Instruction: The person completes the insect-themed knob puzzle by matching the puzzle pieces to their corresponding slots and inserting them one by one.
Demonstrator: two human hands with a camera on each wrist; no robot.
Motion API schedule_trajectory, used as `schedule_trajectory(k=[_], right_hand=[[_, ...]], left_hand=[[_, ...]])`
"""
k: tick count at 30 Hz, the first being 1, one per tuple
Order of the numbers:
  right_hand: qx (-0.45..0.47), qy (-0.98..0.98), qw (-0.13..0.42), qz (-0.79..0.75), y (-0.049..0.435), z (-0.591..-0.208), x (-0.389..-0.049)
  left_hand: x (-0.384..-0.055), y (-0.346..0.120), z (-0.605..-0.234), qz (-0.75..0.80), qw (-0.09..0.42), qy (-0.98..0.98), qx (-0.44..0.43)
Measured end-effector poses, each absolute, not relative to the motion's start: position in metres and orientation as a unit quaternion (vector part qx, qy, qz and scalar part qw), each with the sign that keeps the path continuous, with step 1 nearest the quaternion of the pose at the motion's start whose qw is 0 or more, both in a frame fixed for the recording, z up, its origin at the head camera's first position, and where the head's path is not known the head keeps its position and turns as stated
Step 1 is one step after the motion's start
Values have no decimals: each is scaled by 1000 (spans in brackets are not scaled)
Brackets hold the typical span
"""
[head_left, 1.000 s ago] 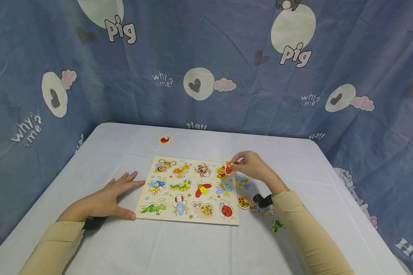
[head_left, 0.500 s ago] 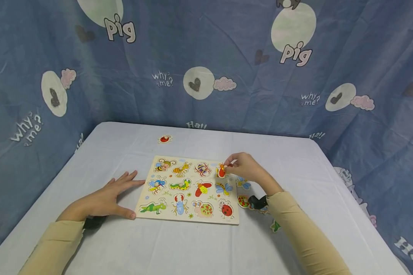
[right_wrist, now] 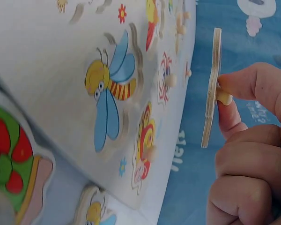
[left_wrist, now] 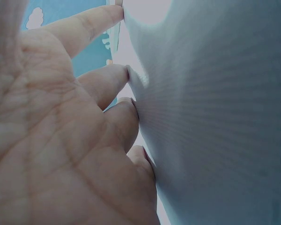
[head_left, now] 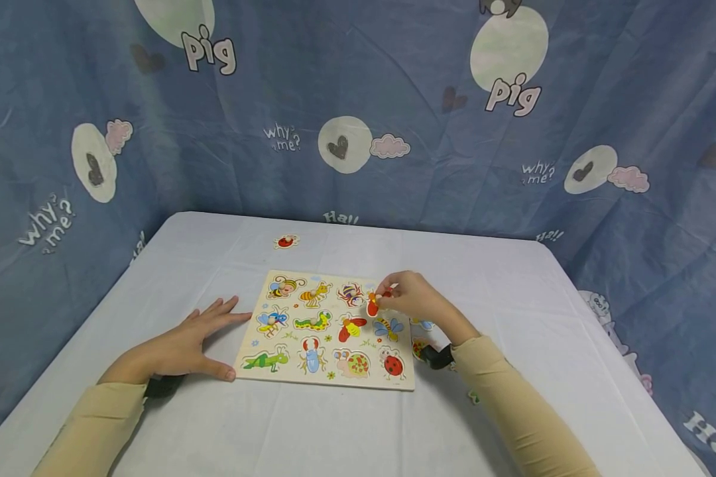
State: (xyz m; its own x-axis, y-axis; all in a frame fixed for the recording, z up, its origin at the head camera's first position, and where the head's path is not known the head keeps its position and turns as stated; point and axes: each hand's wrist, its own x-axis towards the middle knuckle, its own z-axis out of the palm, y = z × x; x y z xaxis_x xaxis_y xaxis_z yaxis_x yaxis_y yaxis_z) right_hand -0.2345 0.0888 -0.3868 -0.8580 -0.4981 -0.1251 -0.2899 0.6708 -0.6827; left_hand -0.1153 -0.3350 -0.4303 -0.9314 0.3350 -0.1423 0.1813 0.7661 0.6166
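My right hand [head_left: 414, 295] pinches the small wooden knob [right_wrist: 225, 97] of a red insect puzzle piece [head_left: 372, 305] between thumb and finger, above the right part of the wooden puzzle board [head_left: 329, 358]. Seen edge-on in the right wrist view, the thin piece [right_wrist: 212, 89] hangs apart from the board. My left hand [head_left: 185, 344] lies with fingers spread on the table, thumb and index fingertip at the board's left edge. The board's blue-winged insect recess [right_wrist: 105, 89] holds no piece. A knobbed butterfly piece [right_wrist: 145, 140] sits in the board.
A ladybug piece [head_left: 286, 242] lies on the white tablecloth [head_left: 215, 430] behind the board. Several loose pieces lie right of the board, partly under my right wrist, among them a snail piece [right_wrist: 14, 164] and a green piece [head_left: 474, 397]. A blue patterned curtain [head_left: 358, 79] hangs behind.
My right hand has carried the red insect piece leftward over the board and slightly nearer, from the butterfly at the upper right corner. The left hand has stayed still.
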Motion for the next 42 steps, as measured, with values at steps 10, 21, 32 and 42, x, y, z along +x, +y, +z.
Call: schedule_trajectory(k=[10, 21, 32, 42], right_hand=[[-224, 897, 169, -341, 78, -390, -230], [-245, 893, 175, -333, 68, -399, -229], [-254, 892, 191, -321, 58, -403, -224], [-276, 890, 189, -310, 53, -409, -221]], left_hand=[[-115, -335, -430, 308, 122, 933, 140], [-115, -335, -430, 312, 122, 932, 142], [-114, -335, -428, 315, 122, 930, 143], [-114, -334, -429, 316, 121, 931, 140]])
